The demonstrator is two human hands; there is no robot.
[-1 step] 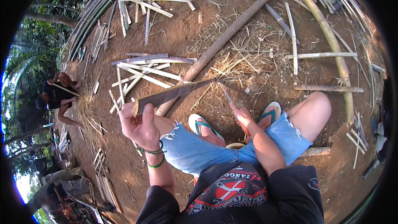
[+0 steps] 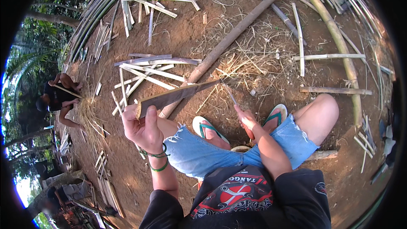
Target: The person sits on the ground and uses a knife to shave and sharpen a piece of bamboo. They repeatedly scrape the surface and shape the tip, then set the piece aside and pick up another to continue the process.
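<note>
My left hand (image 2: 143, 135) pinches the near end of a split bamboo slat (image 2: 176, 96) between thumb and fingers. The slat is dark on its broad side, pale along its edge, and stretches away to the right over a brown pole. Closed around the reddish-brown handle of a knife is my right hand (image 2: 246, 118), low between my knees. The thin knife blade (image 2: 230, 95) points up and left, its tip near the slat's far end; whether they touch I cannot tell.
A long pole (image 2: 229, 42) lies diagonally on the dirt ahead. Pale bamboo strips (image 2: 148, 74) are heaped left of it, thin shavings (image 2: 250, 65) to its right. A bamboo pole (image 2: 339, 38) curves along the right. At far left a person (image 2: 61, 95) crouches holding a strip.
</note>
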